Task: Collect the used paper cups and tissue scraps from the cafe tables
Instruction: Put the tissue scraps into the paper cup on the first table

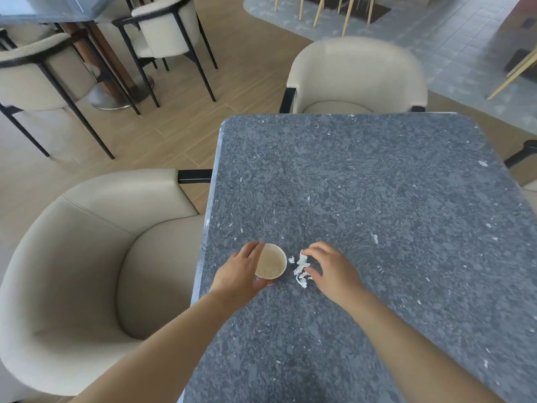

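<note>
The left hand (241,274) curls its fingers round the paper cup (270,261), which stands upright, mouth up, near the left edge of the worktop (377,184). Just right of the cup, the right hand (329,271) bends thumb and fingers onto the tissue scraps (300,267), seemingly pinching them. A cream armchair (87,257) sits left of the cup, and a second chair (357,74) stands well beyond it.

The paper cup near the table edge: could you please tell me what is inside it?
The white paper cup shows a pale beige interior; drink or bare lining, I cannot tell. No scraps inside. Fingers of the left hand cover its left rim.
</note>
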Action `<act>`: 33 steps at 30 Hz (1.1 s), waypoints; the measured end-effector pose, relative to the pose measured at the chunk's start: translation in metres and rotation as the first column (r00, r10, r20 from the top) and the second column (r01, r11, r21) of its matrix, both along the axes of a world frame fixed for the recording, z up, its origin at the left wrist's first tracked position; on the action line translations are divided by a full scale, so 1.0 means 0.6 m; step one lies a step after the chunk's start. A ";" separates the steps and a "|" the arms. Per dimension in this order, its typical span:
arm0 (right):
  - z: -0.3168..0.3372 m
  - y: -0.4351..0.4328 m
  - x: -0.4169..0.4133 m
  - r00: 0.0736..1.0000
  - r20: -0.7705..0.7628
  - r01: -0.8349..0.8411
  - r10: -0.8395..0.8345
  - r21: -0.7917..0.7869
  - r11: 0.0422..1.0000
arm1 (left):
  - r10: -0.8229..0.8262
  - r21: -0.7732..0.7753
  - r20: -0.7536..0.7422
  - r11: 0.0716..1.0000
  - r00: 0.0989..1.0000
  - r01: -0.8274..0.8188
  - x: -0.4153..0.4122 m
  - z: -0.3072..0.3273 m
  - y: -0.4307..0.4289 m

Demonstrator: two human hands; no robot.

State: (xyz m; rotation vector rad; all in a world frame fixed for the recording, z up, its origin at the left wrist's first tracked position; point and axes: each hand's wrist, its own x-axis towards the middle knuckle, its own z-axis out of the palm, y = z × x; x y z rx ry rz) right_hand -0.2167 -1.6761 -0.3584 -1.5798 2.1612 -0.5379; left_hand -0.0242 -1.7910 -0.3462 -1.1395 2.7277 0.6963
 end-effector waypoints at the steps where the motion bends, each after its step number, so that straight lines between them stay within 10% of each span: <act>1: -0.005 0.000 -0.002 1.000 0.001 0.001 -0.001 0.008 1.000 | 0.007 -0.014 -0.001 1.000 1.000 -0.007 -0.005 -0.002 0.000; 21: -0.084 -0.017 -0.007 1.000 -0.005 -0.004 0.006 0.197 0.980 | 0.082 0.013 -0.116 0.997 0.990 -0.081 -0.015 -0.029 -0.002; 33: 0.021 -0.021 0.024 0.995 0.063 0.087 -0.077 -0.174 0.981 | 0.006 0.033 0.010 0.999 1.000 -0.006 -0.005 0.000 0.002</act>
